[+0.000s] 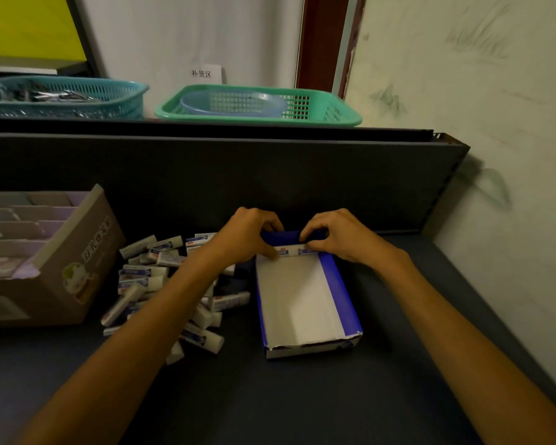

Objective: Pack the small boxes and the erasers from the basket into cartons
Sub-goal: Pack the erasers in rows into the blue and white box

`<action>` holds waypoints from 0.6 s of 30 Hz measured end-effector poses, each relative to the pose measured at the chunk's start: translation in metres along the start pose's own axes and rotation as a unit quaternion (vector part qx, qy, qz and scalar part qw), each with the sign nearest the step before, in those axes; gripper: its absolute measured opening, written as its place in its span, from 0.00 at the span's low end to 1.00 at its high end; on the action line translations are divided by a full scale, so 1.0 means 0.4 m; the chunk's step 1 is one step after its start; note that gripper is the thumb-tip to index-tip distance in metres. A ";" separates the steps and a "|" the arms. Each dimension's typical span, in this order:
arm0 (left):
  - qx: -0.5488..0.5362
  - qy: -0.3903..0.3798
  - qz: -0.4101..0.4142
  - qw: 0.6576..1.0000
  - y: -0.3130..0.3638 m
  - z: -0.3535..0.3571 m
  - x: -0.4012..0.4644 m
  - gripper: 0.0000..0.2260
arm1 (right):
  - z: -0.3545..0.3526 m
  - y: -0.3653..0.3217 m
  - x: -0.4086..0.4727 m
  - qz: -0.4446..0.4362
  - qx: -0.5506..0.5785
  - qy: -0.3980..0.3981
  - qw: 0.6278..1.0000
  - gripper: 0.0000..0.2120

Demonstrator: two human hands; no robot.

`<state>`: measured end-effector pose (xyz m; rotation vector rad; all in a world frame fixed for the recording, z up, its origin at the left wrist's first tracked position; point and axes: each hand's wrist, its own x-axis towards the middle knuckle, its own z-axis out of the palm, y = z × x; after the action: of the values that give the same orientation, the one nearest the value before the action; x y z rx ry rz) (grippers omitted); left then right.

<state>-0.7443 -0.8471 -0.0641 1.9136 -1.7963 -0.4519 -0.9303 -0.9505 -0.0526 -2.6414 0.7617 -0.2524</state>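
— What's laid out, from where you stand?

— A dark table (302, 396) running to a back panel. On the ledge behind it sit a teal basket (61, 97) and a green basket (334, 114). On the table's left, a brown cardboard organiser (77, 252) with dividers. Right of centre lies the blue carton (336, 284), open, white inside, its long axis running away from the person. Between organiser and carton, a loose pile of erasers (148, 274) in blue and white sleeves.

— And the hands?

— Both at the carton's far end. The left hand (247, 239) and the right hand (341, 236) are each pinched on one row of erasers (291, 251), which lies crosswise against the far wall, its length at right angles to the carton's. Fingers curled, thumbs down on it.

— So the carton's barely started?

— I'd say so. That row is all I see in it; the floor nearer the person is bare.

— Which hand fetches more?

— The left, I'd guess. The pile lies on its side, under that forearm, well apart from the right. Each eraser would want turning crosswise to match the row.
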 end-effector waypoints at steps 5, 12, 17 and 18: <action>0.004 0.019 0.011 1.000 -0.013 -0.007 -0.010 0.17 | 0.001 0.005 -0.001 0.020 0.012 -0.009 1.000 0.08; 0.015 0.022 0.017 0.999 -0.011 -0.004 -0.006 0.15 | 0.008 -0.005 -0.002 0.023 0.018 -0.008 1.000 0.06; 0.015 0.022 0.020 0.999 -0.008 -0.007 -0.009 0.15 | 0.011 -0.009 -0.006 0.022 0.008 0.003 1.000 0.05; 0.014 0.019 0.019 1.000 -0.007 -0.008 -0.008 0.15 | 0.010 -0.009 -0.008 0.019 0.004 0.004 1.000 0.05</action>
<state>-0.7404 -0.8433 -0.0631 1.8904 -1.8201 -0.3773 -0.9301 -0.9446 -0.0549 -2.6170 0.8110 -0.2551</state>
